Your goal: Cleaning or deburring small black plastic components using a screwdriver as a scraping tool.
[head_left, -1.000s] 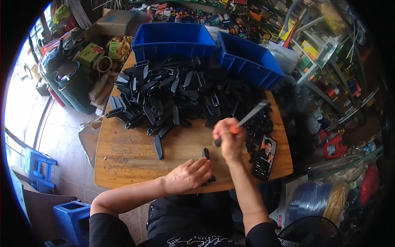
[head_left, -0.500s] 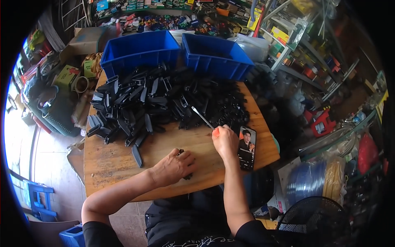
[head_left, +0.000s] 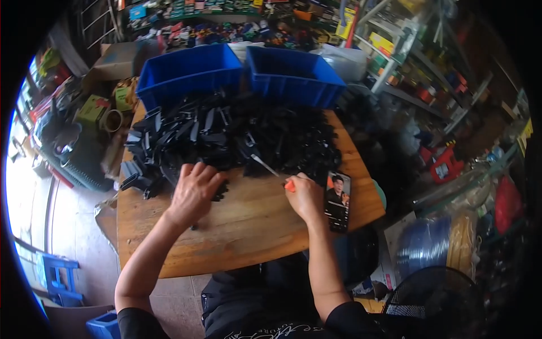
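Observation:
My left hand (head_left: 195, 192) is at the near edge of a heap of black plastic parts (head_left: 209, 135), palm down with its fingers bent. A black toothed piece (head_left: 221, 192) sticks out beside those fingers, in the hand's grip; its other end is hidden. Under the palm lies another black part, with only its tip showing. My right hand (head_left: 306, 198) is closed round the orange handle of a screwdriver (head_left: 265, 165). The metal blade points up and left, toward the heap. A phone (head_left: 337, 203) lies just right of that hand, with a video on its screen.
Two blue bins (head_left: 195, 79) stand behind the heap at the wooden table's (head_left: 237, 240) far side. Cardboard boxes and bags crowd the left. On the right are a metal shelf, coils of clear and yellow material (head_left: 420, 246) and a black mesh fan guard (head_left: 432, 299).
My left hand has moved left and away from me to the heap, the toothed piece going with it. The right hand and screwdriver have shifted slightly left.

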`<state>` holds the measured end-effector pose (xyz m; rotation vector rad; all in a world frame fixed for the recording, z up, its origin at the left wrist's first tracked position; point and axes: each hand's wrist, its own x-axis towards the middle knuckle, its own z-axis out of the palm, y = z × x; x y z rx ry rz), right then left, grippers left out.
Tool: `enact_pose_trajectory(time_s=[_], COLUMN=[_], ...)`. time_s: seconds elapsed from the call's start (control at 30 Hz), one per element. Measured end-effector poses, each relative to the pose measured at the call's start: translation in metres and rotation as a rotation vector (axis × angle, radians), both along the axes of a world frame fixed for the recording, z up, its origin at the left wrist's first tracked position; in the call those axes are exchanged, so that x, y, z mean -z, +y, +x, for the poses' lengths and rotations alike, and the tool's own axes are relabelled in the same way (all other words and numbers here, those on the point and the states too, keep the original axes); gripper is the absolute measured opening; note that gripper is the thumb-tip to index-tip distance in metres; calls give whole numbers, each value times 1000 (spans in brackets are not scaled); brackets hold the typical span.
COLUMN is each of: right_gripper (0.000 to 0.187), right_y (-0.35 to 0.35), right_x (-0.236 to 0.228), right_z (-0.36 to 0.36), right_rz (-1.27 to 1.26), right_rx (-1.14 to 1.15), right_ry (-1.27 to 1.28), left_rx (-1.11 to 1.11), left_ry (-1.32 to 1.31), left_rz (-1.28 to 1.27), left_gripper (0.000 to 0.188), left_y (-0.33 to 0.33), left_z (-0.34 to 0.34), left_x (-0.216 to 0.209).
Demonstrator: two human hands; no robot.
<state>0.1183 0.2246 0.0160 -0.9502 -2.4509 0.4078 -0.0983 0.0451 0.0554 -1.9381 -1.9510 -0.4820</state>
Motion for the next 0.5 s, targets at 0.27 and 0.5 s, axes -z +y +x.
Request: enact_pose_trajectory(time_s=[0.27, 0.5], right_gripper=[11, 15], right_y=[-11, -30], right_x=[-1, -6], right_z=[4, 4], right_rz=[14, -33], right_rx=[-24, -147], right_ry=[154, 300], left_rx=[196, 451], left_ry=[229, 250], left_rz=[-137, -158], left_gripper=[23, 26], left_y=[20, 10], left_z=[-40, 12], left_x=[13, -17])
